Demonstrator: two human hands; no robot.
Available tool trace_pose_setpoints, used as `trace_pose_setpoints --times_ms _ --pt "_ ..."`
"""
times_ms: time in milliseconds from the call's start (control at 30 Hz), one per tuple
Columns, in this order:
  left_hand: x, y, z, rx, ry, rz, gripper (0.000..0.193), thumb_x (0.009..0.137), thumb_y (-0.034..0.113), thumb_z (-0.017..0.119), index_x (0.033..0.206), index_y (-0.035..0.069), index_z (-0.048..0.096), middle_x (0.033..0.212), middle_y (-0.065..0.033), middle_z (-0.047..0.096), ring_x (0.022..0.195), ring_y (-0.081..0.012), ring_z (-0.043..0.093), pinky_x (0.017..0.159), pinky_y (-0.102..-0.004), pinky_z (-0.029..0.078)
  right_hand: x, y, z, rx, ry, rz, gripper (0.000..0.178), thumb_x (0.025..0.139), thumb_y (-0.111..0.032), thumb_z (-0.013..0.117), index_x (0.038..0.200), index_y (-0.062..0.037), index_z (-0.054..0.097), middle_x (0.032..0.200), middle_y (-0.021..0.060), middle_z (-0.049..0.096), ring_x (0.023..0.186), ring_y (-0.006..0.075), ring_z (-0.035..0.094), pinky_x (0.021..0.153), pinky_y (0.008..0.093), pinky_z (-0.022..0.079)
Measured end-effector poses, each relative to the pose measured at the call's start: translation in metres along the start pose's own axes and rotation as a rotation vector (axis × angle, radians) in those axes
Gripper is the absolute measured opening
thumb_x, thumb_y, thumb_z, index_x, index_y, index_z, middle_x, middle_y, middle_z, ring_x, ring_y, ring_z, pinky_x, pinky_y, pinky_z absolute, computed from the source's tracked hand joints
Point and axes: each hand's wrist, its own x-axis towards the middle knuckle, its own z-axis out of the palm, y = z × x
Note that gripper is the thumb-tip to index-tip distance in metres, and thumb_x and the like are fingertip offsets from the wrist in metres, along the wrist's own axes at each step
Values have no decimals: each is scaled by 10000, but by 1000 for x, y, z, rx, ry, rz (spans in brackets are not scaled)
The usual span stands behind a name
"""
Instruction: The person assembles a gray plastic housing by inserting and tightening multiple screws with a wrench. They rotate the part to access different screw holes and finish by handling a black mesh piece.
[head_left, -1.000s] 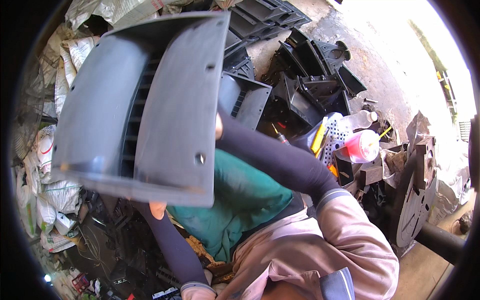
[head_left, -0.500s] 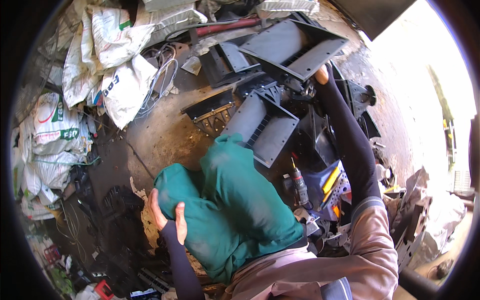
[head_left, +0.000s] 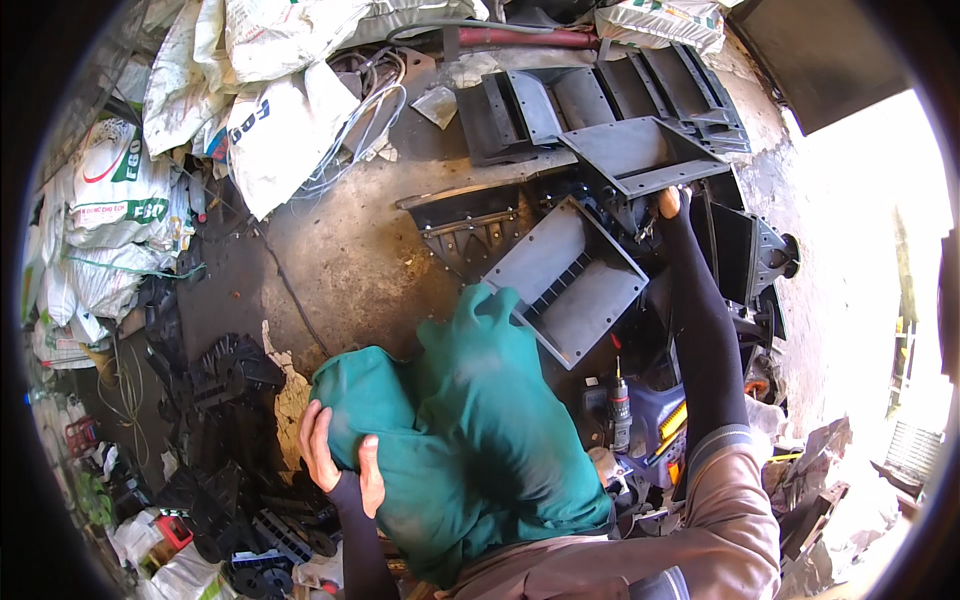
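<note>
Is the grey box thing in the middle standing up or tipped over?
Tipped over. The grey metal box lies slanted on its side among other dark parts, its open face turned up so the ribbed inside shows. The right hand touches a different panel.

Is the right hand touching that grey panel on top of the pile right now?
Touching. The head view shows the right hand with its fingers on the lower edge of the grey panel, no gap visible between them.

Sacks (head_left: 250,110) left of panels (head_left: 610,130)
</note>
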Motion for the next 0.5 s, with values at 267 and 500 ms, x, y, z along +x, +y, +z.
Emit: trace_pose_setpoints --times_ms 267,500 --pt "6 5 -2 21 -38 -13 588 903 375 672 1278 -54 529 1364 -234 512 1253 -409 489 1064 -502 370 -25 26 -14 179 -49 -2 301 1006 -239 438 1067 -24 639 971 141 657 781 252 628 701 399 504" --pt "6 5 3 26 -37 -11 570 928 368 654 1284 -57 522 1372 -233 507 1258 -395 489 1064 -498 374 -86 -12 11 227 -25 121 277 996 -187 449 1080 -28 660 1042 134 688 852 242 649 774 393 530"
